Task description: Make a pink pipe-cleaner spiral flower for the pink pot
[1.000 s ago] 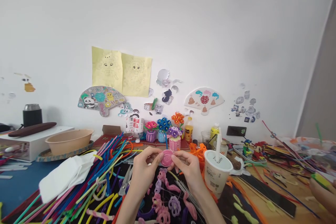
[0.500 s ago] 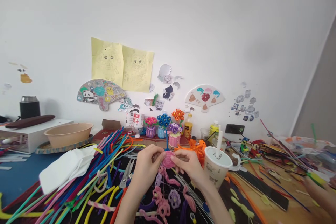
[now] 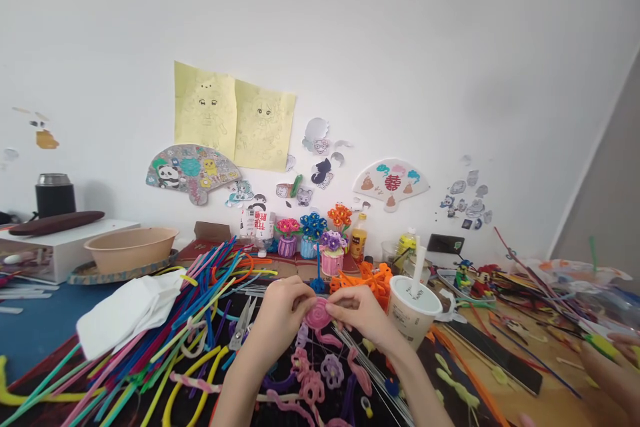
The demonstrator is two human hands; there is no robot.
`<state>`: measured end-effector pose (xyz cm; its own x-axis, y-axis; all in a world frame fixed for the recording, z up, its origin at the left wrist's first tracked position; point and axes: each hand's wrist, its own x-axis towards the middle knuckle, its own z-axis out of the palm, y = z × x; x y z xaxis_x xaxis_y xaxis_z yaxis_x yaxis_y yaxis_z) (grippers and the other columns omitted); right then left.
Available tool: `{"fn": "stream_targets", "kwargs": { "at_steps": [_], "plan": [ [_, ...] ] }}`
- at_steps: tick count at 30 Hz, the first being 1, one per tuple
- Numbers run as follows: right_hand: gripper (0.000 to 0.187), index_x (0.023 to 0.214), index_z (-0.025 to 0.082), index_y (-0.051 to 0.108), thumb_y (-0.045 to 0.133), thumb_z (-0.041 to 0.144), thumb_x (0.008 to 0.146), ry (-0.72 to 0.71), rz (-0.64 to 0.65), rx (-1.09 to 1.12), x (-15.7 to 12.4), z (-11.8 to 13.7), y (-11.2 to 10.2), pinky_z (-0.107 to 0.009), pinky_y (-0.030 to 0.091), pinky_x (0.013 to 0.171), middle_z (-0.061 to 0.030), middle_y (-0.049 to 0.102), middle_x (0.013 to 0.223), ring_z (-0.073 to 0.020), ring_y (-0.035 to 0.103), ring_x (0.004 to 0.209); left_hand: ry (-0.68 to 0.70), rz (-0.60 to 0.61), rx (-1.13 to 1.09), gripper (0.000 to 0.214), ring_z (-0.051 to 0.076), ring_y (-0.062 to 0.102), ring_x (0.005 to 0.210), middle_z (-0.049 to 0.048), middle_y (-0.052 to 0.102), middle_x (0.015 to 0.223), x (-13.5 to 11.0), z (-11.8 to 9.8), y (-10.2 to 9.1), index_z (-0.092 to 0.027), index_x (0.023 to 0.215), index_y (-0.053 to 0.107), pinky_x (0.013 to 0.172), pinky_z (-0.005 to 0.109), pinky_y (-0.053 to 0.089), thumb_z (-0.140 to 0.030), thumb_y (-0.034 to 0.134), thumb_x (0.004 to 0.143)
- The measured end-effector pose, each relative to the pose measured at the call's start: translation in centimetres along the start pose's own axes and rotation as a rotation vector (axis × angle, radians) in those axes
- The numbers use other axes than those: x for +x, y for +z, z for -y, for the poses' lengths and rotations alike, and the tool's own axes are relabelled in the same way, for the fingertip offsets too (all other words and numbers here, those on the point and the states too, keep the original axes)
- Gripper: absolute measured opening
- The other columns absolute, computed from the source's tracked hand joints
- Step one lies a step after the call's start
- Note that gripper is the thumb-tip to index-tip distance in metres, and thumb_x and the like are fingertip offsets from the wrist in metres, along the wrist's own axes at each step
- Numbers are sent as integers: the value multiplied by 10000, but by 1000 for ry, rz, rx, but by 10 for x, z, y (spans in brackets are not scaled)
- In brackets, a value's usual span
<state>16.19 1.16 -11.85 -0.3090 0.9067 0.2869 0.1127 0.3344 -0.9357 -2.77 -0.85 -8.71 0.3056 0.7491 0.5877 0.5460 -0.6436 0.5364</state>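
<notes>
Between my two hands is a flat pink pipe-cleaner coil (image 3: pixel 319 313), wound in a round spiral. My left hand (image 3: pixel 291 303) pinches its left edge with thumb and fingers. On the right edge, my right hand (image 3: pixel 353 310) grips it the same way. Below the coil lie pink pipe-cleaner flowers (image 3: pixel 312 387) and a lilac flower (image 3: pixel 332 375) on the dark table cover. A blue pipe-cleaner piece (image 3: pixel 317 284) stands just behind my fingers. Scissors (image 3: pixel 243 325) rest beside my left forearm.
Many coloured pipe cleaners (image 3: pixel 200 307) spread at the left, near white cloths (image 3: pixel 130 313). A lidded cup with straw (image 3: pixel 414 307) stands close to my right forearm. Potted pipe-cleaner flowers (image 3: pixel 332 257) line the back. Another person's hand (image 3: pixel 607 363) is at the far right, past a phone (image 3: pixel 493 353).
The coil and both my hands sit slightly lower in the view, still gripping. At the far right, the other person's hands have come further into view.
</notes>
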Motion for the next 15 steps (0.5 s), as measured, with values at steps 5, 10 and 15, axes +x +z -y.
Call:
{"fn": "stream_targets", "kwargs": {
  "at_steps": [5, 10, 15],
  "plan": [
    [308, 711, 161, 741, 770, 468, 696, -8, 0, -15, 0, 1, 3, -212, 390, 420, 19, 619, 529, -117, 539, 427, 28, -4, 45, 210, 160, 574, 639, 19, 624, 684, -1, 4, 1, -194, 665, 673, 583, 252, 399, -179, 550, 835],
    [272, 727, 159, 740, 762, 431, 720, -53, -51, -23, 0, 4, 8, -223, 407, 445, 14, 622, 556, -119, 540, 449, 53, -113, 115, 195, 201, 604, 753, 44, 670, 798, 3, 1, 2, -203, 802, 692, 683, 305, 458, -180, 511, 871],
    [265, 703, 160, 734, 759, 423, 722, -79, -74, -19, -1, 7, 11, -228, 420, 450, 12, 629, 543, -124, 544, 443, 86, -335, 216, 306, 258, 578, 1009, 92, 655, 1091, -35, -12, -7, -230, 1094, 653, 862, 412, 454, -188, 400, 929]
  ]
}}
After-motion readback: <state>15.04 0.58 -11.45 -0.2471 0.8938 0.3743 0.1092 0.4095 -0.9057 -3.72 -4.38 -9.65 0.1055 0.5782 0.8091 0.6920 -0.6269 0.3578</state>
